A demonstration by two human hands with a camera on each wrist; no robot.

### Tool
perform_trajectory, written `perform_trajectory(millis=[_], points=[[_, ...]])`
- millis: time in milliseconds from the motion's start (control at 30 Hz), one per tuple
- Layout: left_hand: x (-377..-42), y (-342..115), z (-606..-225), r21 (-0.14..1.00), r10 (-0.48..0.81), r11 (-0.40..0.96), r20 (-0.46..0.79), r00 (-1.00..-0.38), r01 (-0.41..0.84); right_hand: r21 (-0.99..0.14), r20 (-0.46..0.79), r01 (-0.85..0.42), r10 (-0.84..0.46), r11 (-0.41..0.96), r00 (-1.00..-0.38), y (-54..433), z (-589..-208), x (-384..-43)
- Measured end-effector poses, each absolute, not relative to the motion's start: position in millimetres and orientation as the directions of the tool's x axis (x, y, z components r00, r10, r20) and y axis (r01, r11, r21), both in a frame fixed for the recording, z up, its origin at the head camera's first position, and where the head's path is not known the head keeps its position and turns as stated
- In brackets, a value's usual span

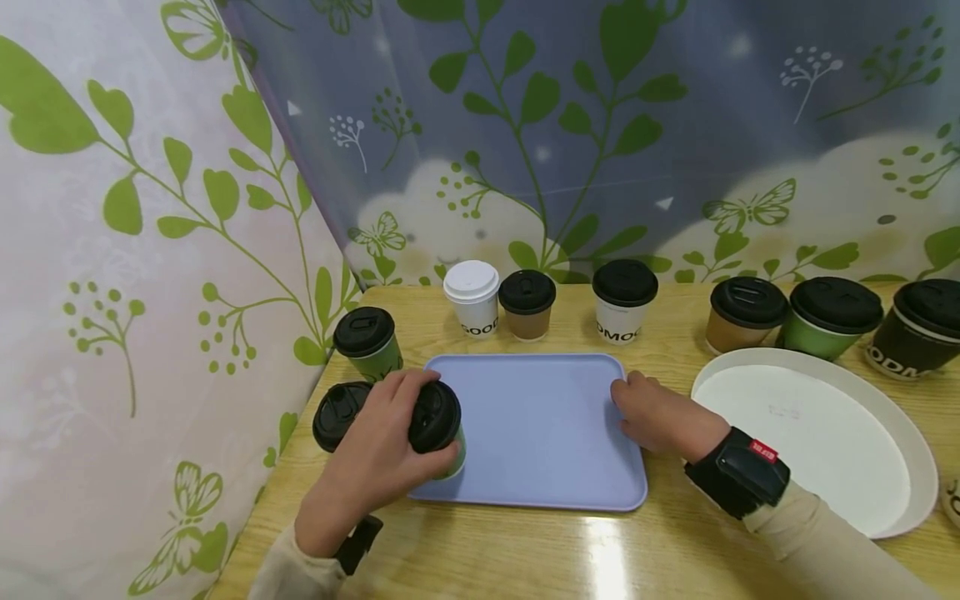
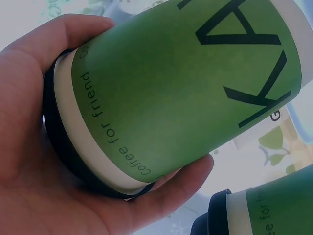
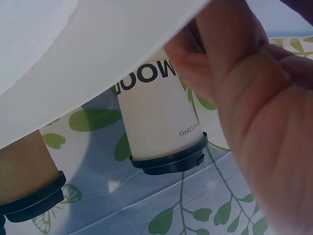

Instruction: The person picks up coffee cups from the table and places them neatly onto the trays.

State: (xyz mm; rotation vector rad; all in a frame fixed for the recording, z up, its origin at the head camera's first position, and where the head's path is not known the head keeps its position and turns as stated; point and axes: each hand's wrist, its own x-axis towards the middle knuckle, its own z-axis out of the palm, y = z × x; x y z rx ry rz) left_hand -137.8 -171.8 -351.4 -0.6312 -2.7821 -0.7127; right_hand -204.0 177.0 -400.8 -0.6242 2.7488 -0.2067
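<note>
My left hand [image 1: 378, 454] grips a green paper coffee cup [image 1: 437, 417] by its black lid end, fingers and thumb around it. The cup overlaps the left part of a lavender-blue tray [image 1: 540, 433] in the head view. Dark lettering covers its green side in the left wrist view, where a second green cup [image 2: 283, 205] shows at the lower right. At the tray's right edge, the curled fingers of my right hand [image 1: 663, 417] hold the rim. A black-lidded cup [image 1: 341, 412] stands partly hidden behind my left hand, and a green cup [image 1: 367, 342] is just beyond.
Along the back stand a white-lidded cup [image 1: 472, 300], a small brown cup [image 1: 527, 307] and a white cup with black lid [image 1: 622, 302]. At right, a round white tray [image 1: 825, 442] lies before a brown cup [image 1: 742, 317], a green cup [image 1: 828, 321] and a black cup [image 1: 918, 333].
</note>
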Motion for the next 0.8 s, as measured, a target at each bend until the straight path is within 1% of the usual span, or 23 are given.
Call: perform_trajectory(millis=[500,800], points=[[-147.6,-164.7,-352.7,0.415,0.340,0.800,0.283,-0.897,0.434,-0.193,-0.258,-0.400,-0.440,0.896,-0.860,176.7,-403.0,-203.1],[-151.7,-162.7,-352.2,0.423,0.330,0.801,0.279,-0.902,0.424,-0.181,-0.217,-0.433,-0.466,0.883,-0.858,177.3,-404.4,-201.7]])
